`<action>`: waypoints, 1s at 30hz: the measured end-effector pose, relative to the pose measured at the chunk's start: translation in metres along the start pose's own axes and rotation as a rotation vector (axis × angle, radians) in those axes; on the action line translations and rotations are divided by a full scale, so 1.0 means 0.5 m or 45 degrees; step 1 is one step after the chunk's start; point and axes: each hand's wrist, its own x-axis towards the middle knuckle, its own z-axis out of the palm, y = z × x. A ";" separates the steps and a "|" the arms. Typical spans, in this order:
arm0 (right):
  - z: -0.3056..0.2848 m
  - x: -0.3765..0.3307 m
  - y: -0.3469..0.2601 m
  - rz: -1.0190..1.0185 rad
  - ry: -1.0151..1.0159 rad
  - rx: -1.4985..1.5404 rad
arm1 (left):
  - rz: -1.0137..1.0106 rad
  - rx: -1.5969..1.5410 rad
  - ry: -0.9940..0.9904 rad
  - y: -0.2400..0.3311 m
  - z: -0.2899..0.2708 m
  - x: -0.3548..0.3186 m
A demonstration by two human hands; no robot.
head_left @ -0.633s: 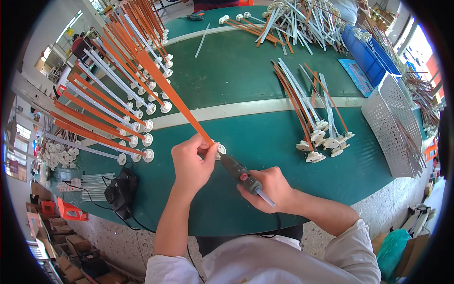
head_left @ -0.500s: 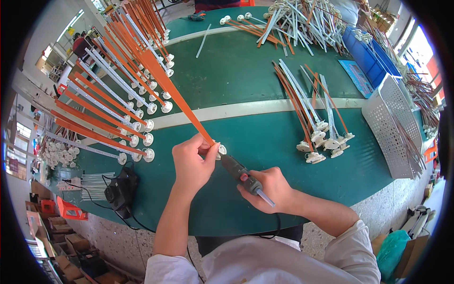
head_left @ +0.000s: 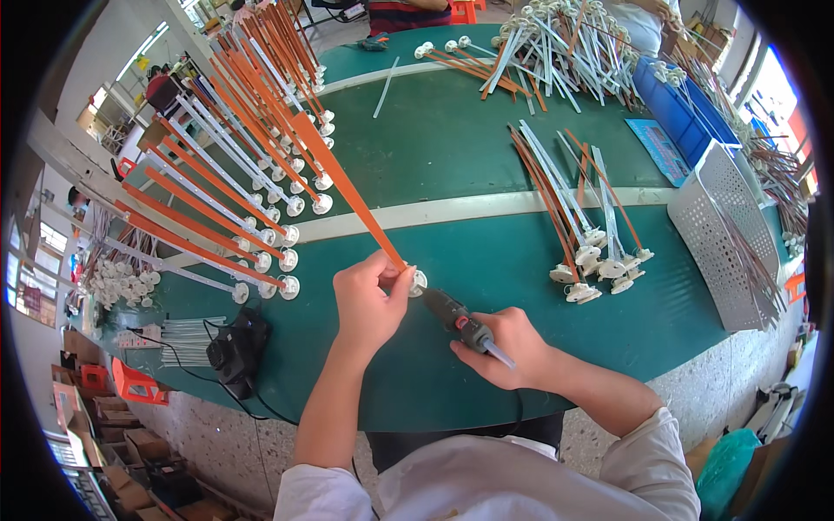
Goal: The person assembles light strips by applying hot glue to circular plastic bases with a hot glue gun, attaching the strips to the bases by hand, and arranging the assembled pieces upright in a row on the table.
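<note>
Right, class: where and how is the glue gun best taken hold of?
Probably by its handle, covered by the right hand, from the right: the glue gun points left and away, toward the white disc, while a glue stick juts from its rear, so both ends are better left free.

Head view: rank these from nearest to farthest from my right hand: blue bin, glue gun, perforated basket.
1. Glue gun: held in the right hand.
2. Perforated basket: farther forward, on the right.
3. Blue bin: beyond the basket, also on the right.
</note>
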 end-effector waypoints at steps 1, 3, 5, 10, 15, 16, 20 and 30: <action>-0.002 0.003 0.000 -0.014 -0.013 -0.004 | -0.005 0.003 0.006 0.000 -0.002 0.000; -0.014 0.009 -0.004 -0.038 -0.024 -0.005 | -0.006 0.015 0.016 -0.001 -0.002 -0.001; -0.033 0.023 -0.012 0.319 -0.270 0.134 | -0.003 0.032 0.017 -0.008 -0.005 -0.004; -0.077 0.025 0.045 0.474 -0.243 1.022 | 0.025 0.019 0.056 -0.011 -0.013 0.001; -0.070 0.032 0.079 0.451 -0.100 1.152 | -0.112 0.362 0.468 -0.056 -0.082 0.044; -0.068 0.034 0.074 0.443 -0.104 1.167 | -0.078 0.364 0.566 -0.074 -0.101 0.057; -0.070 0.033 0.076 0.442 -0.172 1.087 | -0.113 0.583 0.575 -0.100 -0.141 0.104; -0.054 0.030 0.098 0.359 -0.104 1.032 | -0.240 0.721 0.538 -0.160 -0.114 0.132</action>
